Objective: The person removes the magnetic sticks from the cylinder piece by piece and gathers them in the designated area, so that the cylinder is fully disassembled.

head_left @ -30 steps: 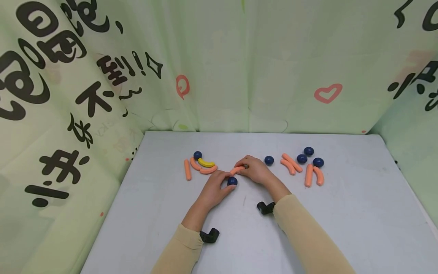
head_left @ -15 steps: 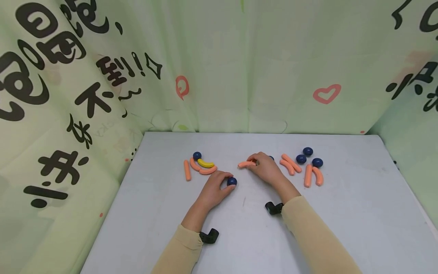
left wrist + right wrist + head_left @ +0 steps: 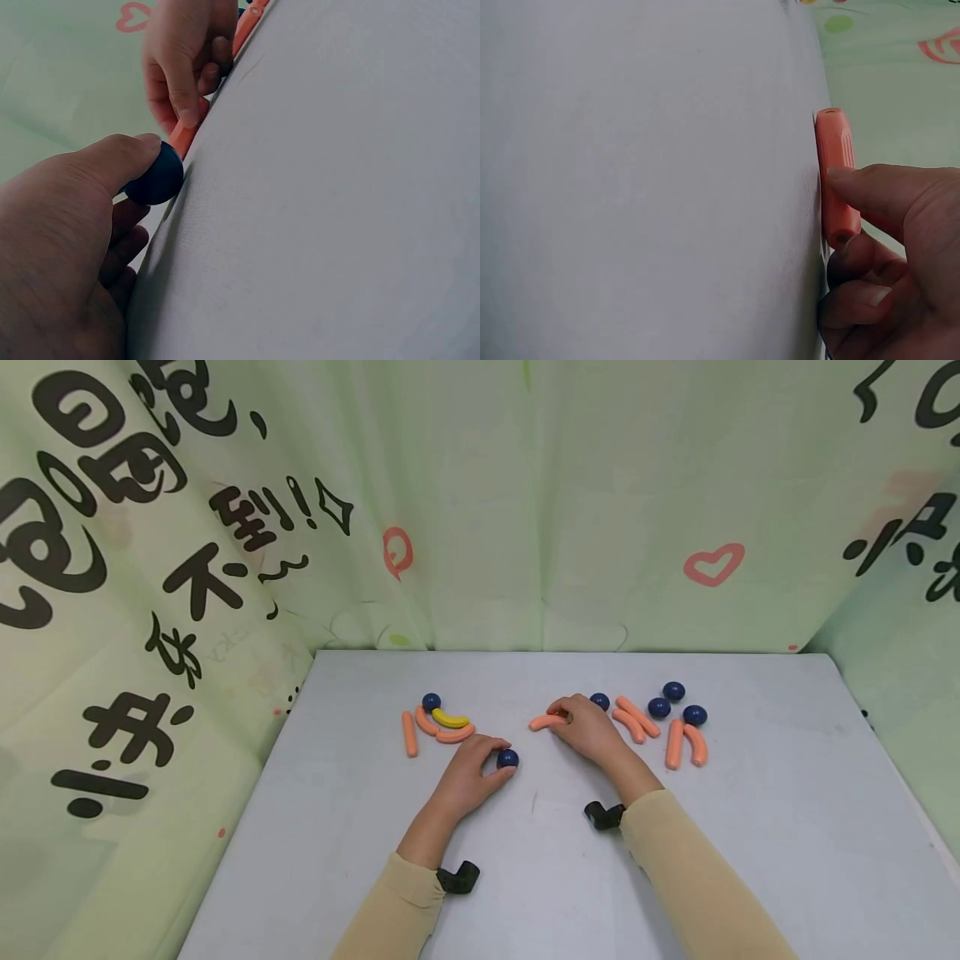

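Note:
My left hand (image 3: 467, 777) holds a dark blue ball (image 3: 507, 758) between thumb and fingers near the middle of the table. In the left wrist view the thumb lies on top of this ball (image 3: 156, 176), the other fingers partly hidden below. Farther back and to the right, my right hand (image 3: 591, 731) pinches a curved orange-pink toy sausage (image 3: 546, 722). The right wrist view has the thumb against the side of the sausage (image 3: 835, 150), which lies at the table surface. Another blue ball (image 3: 599, 701) sits just behind the right hand.
On the left lie several toy sausages (image 3: 409, 734), a yellow banana-shaped piece (image 3: 450, 719) and a blue ball (image 3: 431, 702). Several more sausages (image 3: 674, 745) and blue balls (image 3: 695, 715) are grouped on the right. A printed curtain (image 3: 480, 510) surrounds the white table (image 3: 360, 827).
My right hand has carried the sausage rightward, away from the left hand. The blue ball behind the right hand has shifted slightly back and right. The left hand stays put.

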The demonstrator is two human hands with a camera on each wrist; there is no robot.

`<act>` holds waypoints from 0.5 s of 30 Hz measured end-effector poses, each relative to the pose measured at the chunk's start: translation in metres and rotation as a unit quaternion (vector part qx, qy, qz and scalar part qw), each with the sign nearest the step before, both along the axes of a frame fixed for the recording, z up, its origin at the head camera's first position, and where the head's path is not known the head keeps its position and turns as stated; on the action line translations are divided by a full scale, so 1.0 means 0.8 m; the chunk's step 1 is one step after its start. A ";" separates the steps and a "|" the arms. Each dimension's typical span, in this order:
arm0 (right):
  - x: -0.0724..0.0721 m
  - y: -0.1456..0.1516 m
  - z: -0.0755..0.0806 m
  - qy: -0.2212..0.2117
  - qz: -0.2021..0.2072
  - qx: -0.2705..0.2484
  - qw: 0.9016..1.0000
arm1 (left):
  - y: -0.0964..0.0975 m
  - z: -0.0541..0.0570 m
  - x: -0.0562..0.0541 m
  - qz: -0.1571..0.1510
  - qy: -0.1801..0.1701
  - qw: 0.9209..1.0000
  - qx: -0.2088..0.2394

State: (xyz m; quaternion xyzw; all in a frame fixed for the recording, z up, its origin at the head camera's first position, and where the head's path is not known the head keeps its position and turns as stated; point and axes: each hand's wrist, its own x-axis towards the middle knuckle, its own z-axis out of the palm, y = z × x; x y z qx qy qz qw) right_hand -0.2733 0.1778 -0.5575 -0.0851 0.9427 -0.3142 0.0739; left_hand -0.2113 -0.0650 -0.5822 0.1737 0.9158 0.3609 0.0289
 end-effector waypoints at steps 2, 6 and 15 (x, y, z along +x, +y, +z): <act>0.001 0.001 0.001 0.000 0.004 -0.001 1.000 | 0.000 -0.001 0.000 -0.003 0.004 1.000 0.000; 0.005 0.001 0.006 -0.002 0.007 0.004 1.000 | 0.000 -0.003 0.000 -0.008 0.012 1.000 0.002; 0.039 0.010 0.027 0.020 -0.001 0.026 0.999 | 0.000 -0.003 0.001 -0.006 0.009 1.000 -0.003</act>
